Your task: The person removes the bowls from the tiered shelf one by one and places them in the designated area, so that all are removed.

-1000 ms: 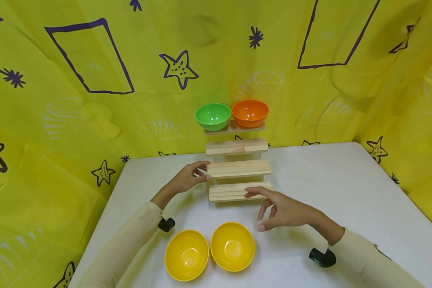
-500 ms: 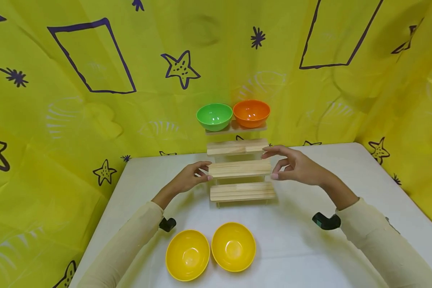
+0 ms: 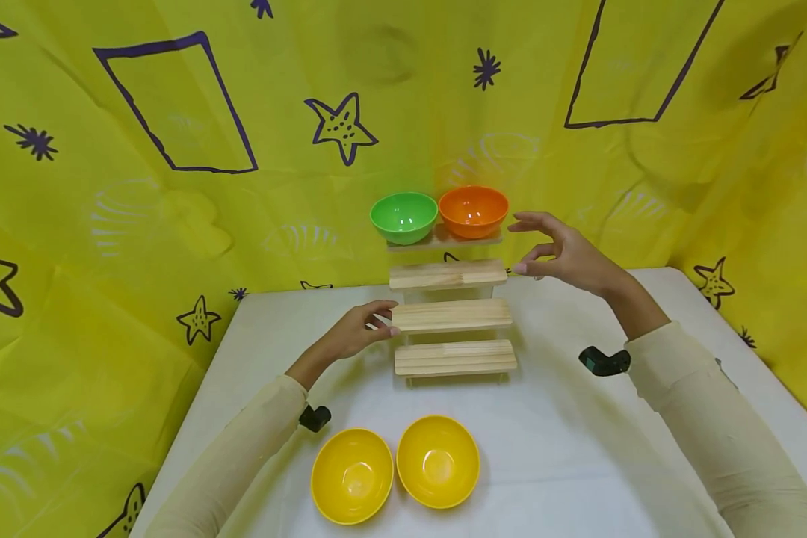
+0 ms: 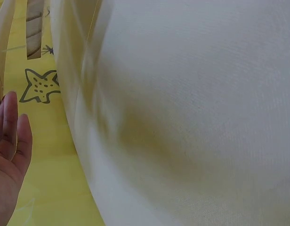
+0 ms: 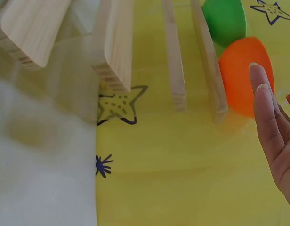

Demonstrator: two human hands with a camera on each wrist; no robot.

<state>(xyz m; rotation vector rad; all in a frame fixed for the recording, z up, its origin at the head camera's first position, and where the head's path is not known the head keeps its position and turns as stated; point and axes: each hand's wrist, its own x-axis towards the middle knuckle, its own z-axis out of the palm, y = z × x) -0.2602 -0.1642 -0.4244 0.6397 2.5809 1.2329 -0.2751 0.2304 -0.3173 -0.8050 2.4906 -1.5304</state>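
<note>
A wooden tiered stand (image 3: 452, 317) rises in steps at the middle of the table. My left hand (image 3: 355, 332) holds the left end of its second step from the bottom, thumb at the front edge and fingers behind. In the left wrist view, the left-hand fingers (image 4: 10, 120) show at the far left. On the top step sit a green bowl (image 3: 403, 218) and an orange bowl (image 3: 474, 213) side by side. My right hand (image 3: 571, 255) hovers just right of the orange bowl, holding nothing. Its fingers (image 5: 266, 113) overlap the orange bowl in the right wrist view.
Two yellow bowls (image 3: 352, 478) stand next to each other on the white table (image 3: 551, 478), in front of the stand. Behind the top step hangs a yellow patterned curtain (image 3: 276, 224), which also encloses both sides.
My right hand has risen from the bottom step, past the right ends of the middle steps, up beside the orange bowl. The left hand stays at the stand; the bowls have not moved.
</note>
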